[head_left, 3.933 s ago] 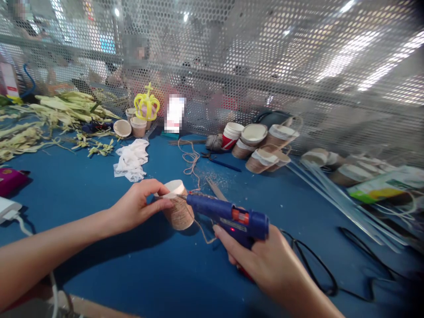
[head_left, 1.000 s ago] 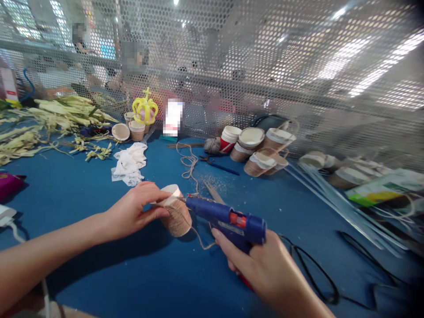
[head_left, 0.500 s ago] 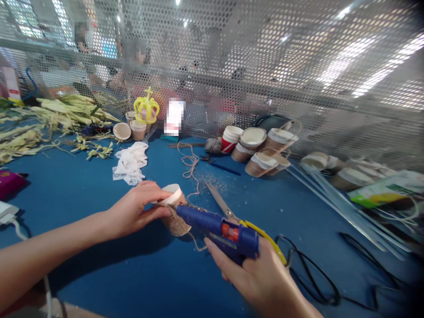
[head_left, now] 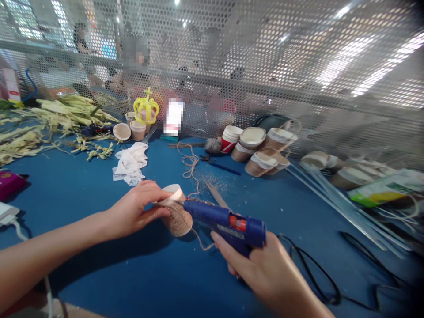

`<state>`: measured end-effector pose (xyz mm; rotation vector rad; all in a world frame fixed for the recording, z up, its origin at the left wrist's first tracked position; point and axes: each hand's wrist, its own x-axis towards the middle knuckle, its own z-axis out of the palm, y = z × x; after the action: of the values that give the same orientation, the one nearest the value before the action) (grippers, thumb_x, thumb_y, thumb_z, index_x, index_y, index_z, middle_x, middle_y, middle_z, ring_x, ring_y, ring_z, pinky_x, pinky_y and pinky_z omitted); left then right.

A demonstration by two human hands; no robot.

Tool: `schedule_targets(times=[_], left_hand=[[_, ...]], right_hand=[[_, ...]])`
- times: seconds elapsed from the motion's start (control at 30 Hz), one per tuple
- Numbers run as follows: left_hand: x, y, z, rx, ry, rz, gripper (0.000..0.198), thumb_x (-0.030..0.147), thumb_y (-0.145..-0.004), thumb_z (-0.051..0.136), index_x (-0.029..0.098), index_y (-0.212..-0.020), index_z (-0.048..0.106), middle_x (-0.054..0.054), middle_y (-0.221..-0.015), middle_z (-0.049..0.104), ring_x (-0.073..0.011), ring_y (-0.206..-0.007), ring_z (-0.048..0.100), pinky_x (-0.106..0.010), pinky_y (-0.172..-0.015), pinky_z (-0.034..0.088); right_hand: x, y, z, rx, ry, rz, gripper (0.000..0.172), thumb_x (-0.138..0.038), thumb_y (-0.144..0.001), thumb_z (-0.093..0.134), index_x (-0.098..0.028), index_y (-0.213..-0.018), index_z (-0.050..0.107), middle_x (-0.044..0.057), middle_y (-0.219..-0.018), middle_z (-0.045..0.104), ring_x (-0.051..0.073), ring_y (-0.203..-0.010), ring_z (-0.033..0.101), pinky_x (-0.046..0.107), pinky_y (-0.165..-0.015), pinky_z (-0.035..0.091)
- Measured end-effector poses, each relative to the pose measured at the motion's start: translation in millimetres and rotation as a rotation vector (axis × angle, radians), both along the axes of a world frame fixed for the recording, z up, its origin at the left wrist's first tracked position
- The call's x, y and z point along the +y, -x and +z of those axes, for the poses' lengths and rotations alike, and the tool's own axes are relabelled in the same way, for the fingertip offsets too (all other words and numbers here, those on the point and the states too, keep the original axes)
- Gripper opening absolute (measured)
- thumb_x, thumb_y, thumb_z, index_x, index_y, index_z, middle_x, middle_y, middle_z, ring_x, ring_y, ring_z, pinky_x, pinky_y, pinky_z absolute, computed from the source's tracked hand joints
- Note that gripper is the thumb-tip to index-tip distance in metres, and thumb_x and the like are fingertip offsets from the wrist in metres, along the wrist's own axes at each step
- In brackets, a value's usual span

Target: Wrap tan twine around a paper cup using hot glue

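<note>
My left hand (head_left: 134,210) grips a paper cup (head_left: 177,216) lying on its side on the blue table (head_left: 82,194), its lower part wrapped in brown twine. A loose end of twine (head_left: 202,240) trails from the cup. My right hand (head_left: 265,269) is closed round a blue hot glue gun (head_left: 228,223), whose nozzle touches the cup near its bare white rim. Part of a pair of scissors (head_left: 217,198) shows behind the gun.
A black cord (head_left: 314,274) loops at the right. Twine-wrapped cups (head_left: 261,148), a twine ball (head_left: 212,144), clear glue sticks (head_left: 334,190), a white cloth (head_left: 130,162), dried leaves (head_left: 49,119) and a yellow crown (head_left: 146,107) lie toward the back. A perforated metal screen (head_left: 265,57) closes the far side; people sit behind it.
The glue gun dipped lower and nearer to me half a second ago, uncovering the scissors' yellow handle; now it is back up with its nozzle at the cup. My left hand has held still.
</note>
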<state>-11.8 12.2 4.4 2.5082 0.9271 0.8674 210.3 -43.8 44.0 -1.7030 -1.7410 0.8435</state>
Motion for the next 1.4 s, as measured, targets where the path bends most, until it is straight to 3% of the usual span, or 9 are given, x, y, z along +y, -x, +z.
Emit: schedule_targets(times=[0.17, 0.33, 0.47, 0.77, 0.97, 1.23, 1.4], left_hand=[[0, 1, -1.0, 0.009, -0.033, -0.001, 0.023, 0.027, -0.088, 0.044, 0.012, -0.101, 0.057, -0.006, -0.077, 0.065, -0.0161, -0.072, 0.054, -0.031, -0.074, 0.040], [1, 1, 0.4, 0.036, -0.031, 0.002, 0.024, 0.027, -0.089, 0.043, 0.014, -0.102, 0.057, -0.005, -0.078, 0.066, -0.0163, -0.070, 0.055, -0.032, -0.072, 0.041], [1, 1, -0.4, 0.030, -0.065, 0.003, 0.025, 0.028, -0.090, 0.041, 0.014, -0.103, 0.057, -0.005, -0.078, 0.067, -0.0162, -0.069, 0.056, -0.033, -0.075, 0.041], [2, 1, -2.9, 0.009, -0.076, -0.005, 0.023, 0.027, -0.089, 0.045, 0.013, -0.103, 0.056, -0.005, -0.080, 0.068, -0.0161, -0.070, 0.057, -0.034, -0.078, 0.040], [1, 1, -1.0, -0.003, -0.034, -0.033, 0.020, 0.024, -0.088, 0.046, 0.016, -0.105, 0.054, -0.003, -0.081, 0.066, -0.0150, -0.071, 0.056, -0.034, -0.081, 0.037], [1, 2, -3.1, 0.019, -0.055, -0.004, 0.022, 0.026, -0.089, 0.044, 0.016, -0.106, 0.054, -0.004, -0.081, 0.067, -0.0149, -0.073, 0.057, -0.035, -0.082, 0.039], [2, 3, -3.7, 0.042, -0.062, -0.002, 0.023, 0.026, -0.089, 0.043, 0.016, -0.108, 0.054, -0.005, -0.087, 0.068, -0.0158, -0.076, 0.059, -0.036, -0.085, 0.040]], right_hand=[[3, 2, 2.6, -0.006, 0.095, -0.152, 0.020, -0.029, -0.069, 0.056, -0.019, -0.052, 0.051, -0.005, -0.034, 0.047, 0.008, -0.031, 0.043, 0.018, -0.034, 0.036], [8, 1, -1.3, -0.020, 0.101, -0.185, 0.020, -0.033, -0.068, 0.056, -0.020, -0.053, 0.049, -0.005, -0.033, 0.047, 0.009, -0.031, 0.044, 0.019, -0.035, 0.037], [10, 0, -2.2, -0.027, 0.106, -0.194, 0.020, -0.034, -0.067, 0.056, -0.020, -0.055, 0.050, -0.004, -0.034, 0.050, 0.010, -0.034, 0.048, 0.020, -0.038, 0.040], [4, 2, 1.6, 0.005, 0.118, -0.159, 0.014, -0.031, -0.067, 0.056, -0.019, -0.059, 0.054, -0.007, -0.033, 0.044, 0.009, -0.030, 0.043, 0.019, -0.034, 0.037], [1, 4, -5.1, 0.006, 0.030, -0.017, 0.014, -0.030, -0.068, 0.055, -0.020, -0.058, 0.056, -0.004, -0.039, 0.049, 0.010, -0.033, 0.044, 0.021, -0.037, 0.038], [2, 1, 1.2, 0.000, 0.121, -0.120, 0.019, -0.031, -0.069, 0.055, -0.020, -0.054, 0.050, -0.006, -0.033, 0.045, 0.009, -0.031, 0.043, 0.020, -0.035, 0.036], [12, -7, -1.7, -0.011, 0.129, -0.118, 0.026, -0.038, -0.070, 0.054, -0.021, -0.051, 0.048, -0.003, -0.035, 0.051, 0.011, -0.036, 0.050, 0.022, -0.040, 0.042]])
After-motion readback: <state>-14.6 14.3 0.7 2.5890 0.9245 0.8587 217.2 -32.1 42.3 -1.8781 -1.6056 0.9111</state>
